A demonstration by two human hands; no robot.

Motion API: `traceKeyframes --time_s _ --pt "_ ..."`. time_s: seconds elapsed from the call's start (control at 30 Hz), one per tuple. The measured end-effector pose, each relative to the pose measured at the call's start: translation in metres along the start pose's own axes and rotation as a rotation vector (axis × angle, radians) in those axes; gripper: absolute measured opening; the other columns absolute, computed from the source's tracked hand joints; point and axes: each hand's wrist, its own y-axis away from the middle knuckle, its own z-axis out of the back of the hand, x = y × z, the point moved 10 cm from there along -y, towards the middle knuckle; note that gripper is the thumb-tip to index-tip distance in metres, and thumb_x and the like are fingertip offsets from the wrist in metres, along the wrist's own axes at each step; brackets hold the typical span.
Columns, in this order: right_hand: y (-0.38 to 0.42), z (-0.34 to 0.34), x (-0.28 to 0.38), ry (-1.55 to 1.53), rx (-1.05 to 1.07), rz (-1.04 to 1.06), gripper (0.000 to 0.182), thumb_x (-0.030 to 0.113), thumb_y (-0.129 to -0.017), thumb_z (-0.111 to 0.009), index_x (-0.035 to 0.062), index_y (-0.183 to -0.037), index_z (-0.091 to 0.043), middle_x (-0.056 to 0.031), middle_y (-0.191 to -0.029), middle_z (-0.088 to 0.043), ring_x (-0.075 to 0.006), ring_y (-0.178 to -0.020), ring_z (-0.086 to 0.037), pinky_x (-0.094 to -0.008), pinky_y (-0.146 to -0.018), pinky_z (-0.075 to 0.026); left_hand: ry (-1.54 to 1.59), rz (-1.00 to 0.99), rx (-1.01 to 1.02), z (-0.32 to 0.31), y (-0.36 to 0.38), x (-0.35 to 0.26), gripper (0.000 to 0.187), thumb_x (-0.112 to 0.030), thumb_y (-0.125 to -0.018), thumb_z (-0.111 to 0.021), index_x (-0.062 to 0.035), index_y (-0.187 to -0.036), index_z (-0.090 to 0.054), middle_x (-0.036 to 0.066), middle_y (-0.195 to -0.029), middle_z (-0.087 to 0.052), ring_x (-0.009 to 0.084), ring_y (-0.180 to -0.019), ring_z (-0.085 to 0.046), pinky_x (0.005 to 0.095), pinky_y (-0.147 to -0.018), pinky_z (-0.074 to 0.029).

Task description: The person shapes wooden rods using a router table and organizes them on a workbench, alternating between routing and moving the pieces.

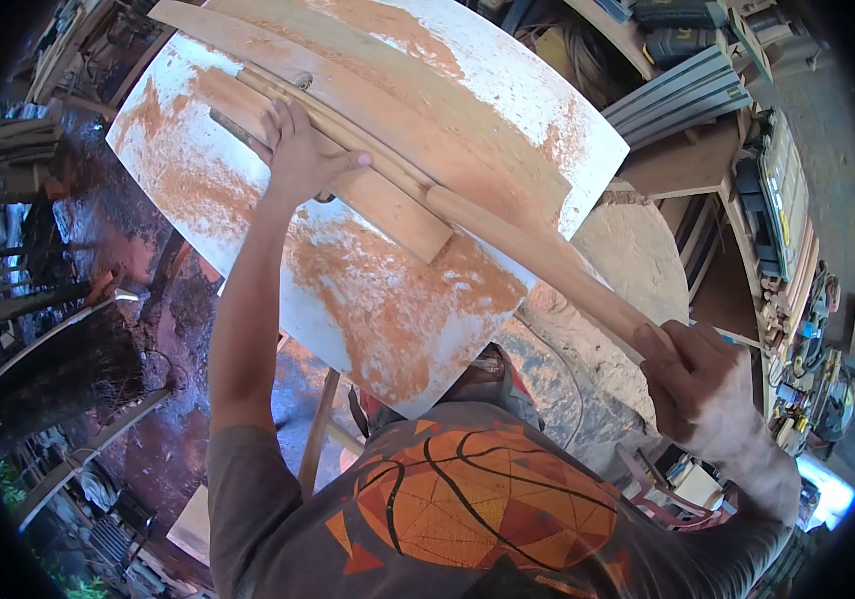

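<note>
My left hand (298, 160) lies spread, thumb stretched out, over a short flat board (403, 215) and against the narrow wooden strip (368, 145) beside it. Further right, my right hand (702, 384) is closed round the near end of a long wooden slat (547, 265). The slat's far end lies on the white tabletop, in line with the narrow strip, and its near end sticks out past the table's edge. A wide plank (447, 130) runs alongside on the far side of these pieces.
Reddish sawdust covers much of the white tabletop (323, 344). Behind it to the right, a stack of grey slats (682, 95) rests by a wooden shelf unit (687, 165). Tools and cases crowd the right side. A cable (572, 374) lies on the dusty floor.
</note>
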Motion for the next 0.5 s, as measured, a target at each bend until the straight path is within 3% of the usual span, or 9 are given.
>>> traceKeyframes --time_s 0.5 --pt "-0.04 0.001 0.008 0.023 0.005 0.032 0.046 0.001 -0.074 -0.073 -0.0039 -0.119 -0.066 -0.0131 -0.086 -0.064 -0.0263 -0.067 -0.061 -0.0378 -0.051 -0.048 -0.036 0.016 -0.017 0.018 -0.031 0.033 0.158 -0.083 -0.055 -0.081 0.0122 -0.159 -0.01 0.034 -0.168 -0.004 0.0489 -0.156 0.005 0.0661 -0.122 0.005"
